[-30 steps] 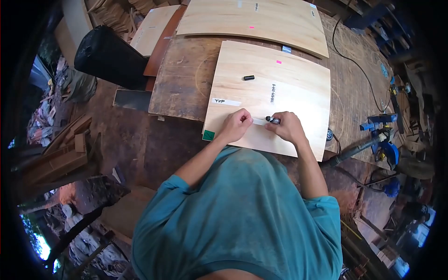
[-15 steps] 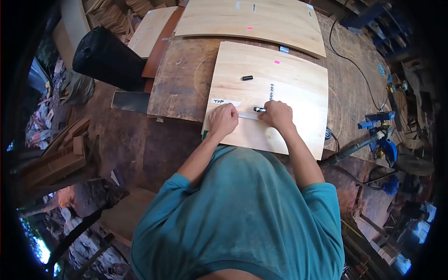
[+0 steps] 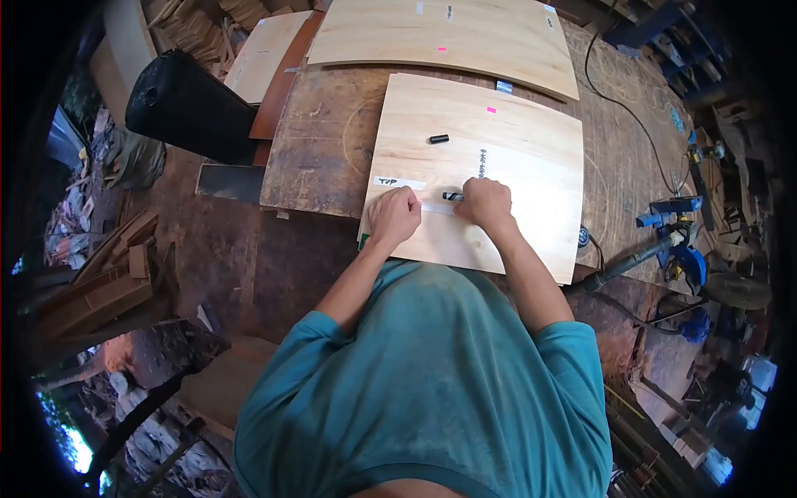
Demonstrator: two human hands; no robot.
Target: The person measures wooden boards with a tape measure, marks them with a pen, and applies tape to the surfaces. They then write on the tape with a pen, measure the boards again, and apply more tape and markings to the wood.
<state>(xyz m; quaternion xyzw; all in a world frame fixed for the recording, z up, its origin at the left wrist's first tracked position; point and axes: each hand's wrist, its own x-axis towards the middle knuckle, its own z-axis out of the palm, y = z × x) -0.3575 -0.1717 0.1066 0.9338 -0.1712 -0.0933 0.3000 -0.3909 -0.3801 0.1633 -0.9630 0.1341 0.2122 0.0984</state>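
Note:
A light wooden panel [image 3: 531,183] lies on the worn workbench, a pink mark near its top. Resting on its left part, my left hand [image 3: 394,217] is closed at one end of a white tape strip [image 3: 437,207]. My right hand [image 3: 486,202] is closed at the strip's other end, and a black marker [image 3: 452,197] sticks out to its left. Above my left hand is a white label [image 3: 400,182] reading "TOP". A black cap [image 3: 438,139] lies higher on the panel. The fingertips of both hands are hidden.
Beyond the panel lies a larger wooden panel [image 3: 448,37] on the workbench [image 3: 315,141]. A black bin-like object [image 3: 187,108] stands at the left. Blue clamps [image 3: 677,207] and a dark cable are on the right. Wood scraps lie at lower left.
My right hand has shifted slightly left and up, and the marker with it. More of the marker's length lies left of the hand. My left hand has barely moved.

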